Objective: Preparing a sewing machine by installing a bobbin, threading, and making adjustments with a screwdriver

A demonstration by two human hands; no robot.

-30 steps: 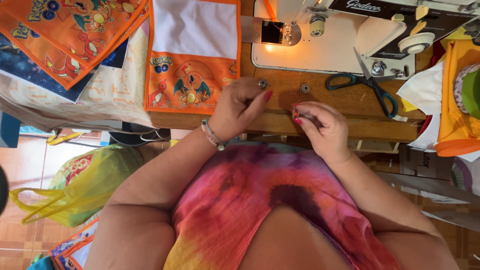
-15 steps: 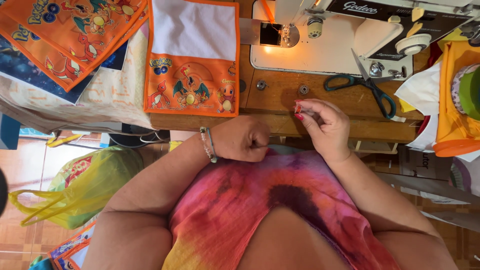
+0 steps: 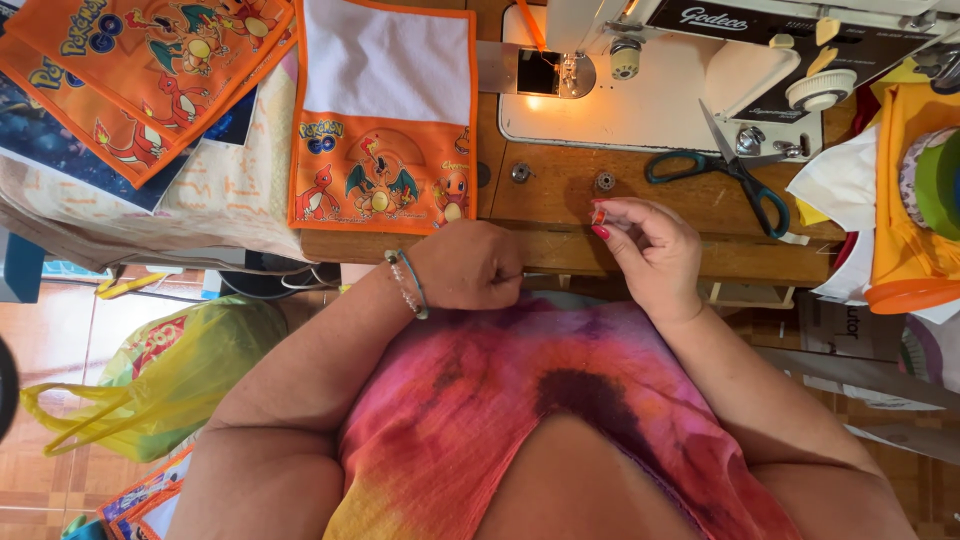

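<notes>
My left hand (image 3: pixel 470 265) is closed in a fist against the front edge of the wooden sewing table (image 3: pixel 560 205); a beaded bracelet sits on its wrist. My right hand (image 3: pixel 652 248) hovers over the table edge, thumb and forefinger pinched on a small orange piece (image 3: pixel 598 212) too tiny to identify. Two round metal bobbins (image 3: pixel 604 181) lie on the wood just beyond the right fingertips. An orange-bordered cloth panel (image 3: pixel 385 120) with cartoon creatures lies left of my hands.
A white sewing machine (image 3: pixel 650 90) with its lamp lit stands at the back. Teal-handled scissors (image 3: pixel 715 165) lie right of my right hand. More printed orange cloths (image 3: pixel 130 70) hang at the left. A yellow-green plastic bag (image 3: pixel 150 370) sits on the floor. Orange fabric (image 3: pixel 900 200) is piled at the right.
My left hand pulled back from the table top near the bobbins to the table's front edge and closed into a fist. My right hand stayed pinched in nearly the same spot.
</notes>
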